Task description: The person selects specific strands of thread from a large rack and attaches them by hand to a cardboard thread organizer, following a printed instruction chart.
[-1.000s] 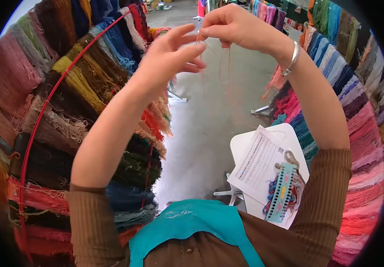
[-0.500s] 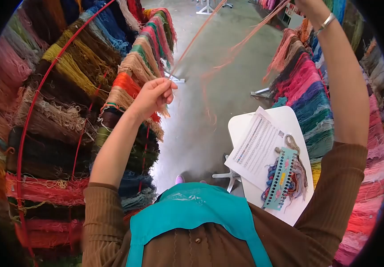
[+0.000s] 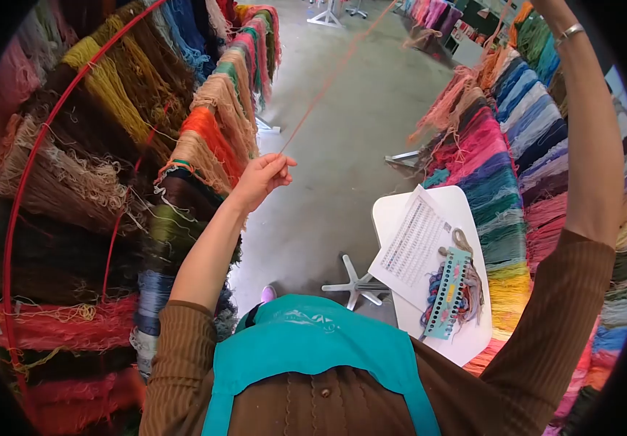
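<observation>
My left hand (image 3: pixel 264 179) is closed in a pinch on a thin orange-pink thread (image 3: pixel 339 64). From my fingers the thread runs taut, up and to the right, out of the top of the view. My right arm is raised, with a silver bracelet at the wrist. Only the base of my right hand (image 3: pixel 548 7) shows at the top edge; its fingers are out of view. Near it hang some loose pinkish strands (image 3: pixel 500 30). Close by my left hand, orange and beige yarn skeins (image 3: pixel 215 138) hang on a rack.
Racks of coloured skeins line both sides, with a red curved bar (image 3: pixel 33 156) at left. On a white stool-like table (image 3: pixel 466 207) lie a printed sheet (image 3: pixel 409 251) and a turquoise punched thread card (image 3: pixel 448 294) with threads. A wheeled base (image 3: pixel 355 283) stands on the floor.
My left hand has moved slightly right and down in view, still pinching the thread. My right hand has moved further out at the upper right. The loose strands between the hands no longer show mid-aisle.
</observation>
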A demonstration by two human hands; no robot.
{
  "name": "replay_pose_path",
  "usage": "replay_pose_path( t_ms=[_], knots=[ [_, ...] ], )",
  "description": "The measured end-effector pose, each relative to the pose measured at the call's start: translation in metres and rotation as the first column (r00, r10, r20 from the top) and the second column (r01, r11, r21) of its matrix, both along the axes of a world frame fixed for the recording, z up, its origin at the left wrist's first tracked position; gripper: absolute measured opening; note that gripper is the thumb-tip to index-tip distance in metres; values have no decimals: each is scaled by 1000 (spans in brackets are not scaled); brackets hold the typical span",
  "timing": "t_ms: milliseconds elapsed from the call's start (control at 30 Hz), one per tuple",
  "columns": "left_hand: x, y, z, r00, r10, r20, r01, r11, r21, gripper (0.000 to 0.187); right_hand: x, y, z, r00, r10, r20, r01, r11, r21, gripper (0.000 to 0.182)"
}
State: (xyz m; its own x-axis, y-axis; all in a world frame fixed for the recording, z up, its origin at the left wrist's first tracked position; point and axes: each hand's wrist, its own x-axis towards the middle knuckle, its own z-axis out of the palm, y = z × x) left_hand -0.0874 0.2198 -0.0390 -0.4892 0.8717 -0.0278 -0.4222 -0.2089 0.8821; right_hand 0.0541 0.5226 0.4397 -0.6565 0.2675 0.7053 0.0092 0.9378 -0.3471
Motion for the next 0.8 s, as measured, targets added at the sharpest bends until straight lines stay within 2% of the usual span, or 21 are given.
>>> replay_pose_path(
  t_ms=[100,167,233,267,500,600,667,700,767,800],
  knots=[
    [1,3,-8,1000,5,-20,-6,999,-31,26,-3,-10,-2,996,33,86,-29,999,-44,15],
    [-4,7,-15,989,19,-147,-49,978,-203,26,0,-27,-6,987,7,160,7,996,-90,14],
    [-9,10,-25,985,1,-174,-45,968,-248,26,1,-47,-11,957,-15,291,75,978,-195,13],
    [-10,11,-31,979,-10,-204,-53,952,-301,25,0,-53,-14,955,-24,296,84,978,-190,13],
    [-24,23,-69,974,-48,-223,-45,917,-397,24,-7,-79,-18,895,-35,445,131,974,-185,14],
    [-22,24,-74,974,-29,-223,-82,878,-472,30,-11,-96,-15,871,-37,489,143,973,-182,15],
    [-22,27,-89,904,52,-424,-295,794,-532,46,-15,-106,-15,869,-27,494,105,986,-132,17],
    [-25,29,-96,906,51,-421,-292,795,-532,46,-15,-112,-16,875,-52,481,97,993,-69,18],
    [-31,32,-98,787,55,-615,-436,754,-491,57,-17,-120,-12,876,-51,479,92,994,-64,18],
    [-31,34,-99,789,53,-613,-433,755,-492,57,-18,-123,-11,880,-48,472,86,995,-59,18]
  ],
)
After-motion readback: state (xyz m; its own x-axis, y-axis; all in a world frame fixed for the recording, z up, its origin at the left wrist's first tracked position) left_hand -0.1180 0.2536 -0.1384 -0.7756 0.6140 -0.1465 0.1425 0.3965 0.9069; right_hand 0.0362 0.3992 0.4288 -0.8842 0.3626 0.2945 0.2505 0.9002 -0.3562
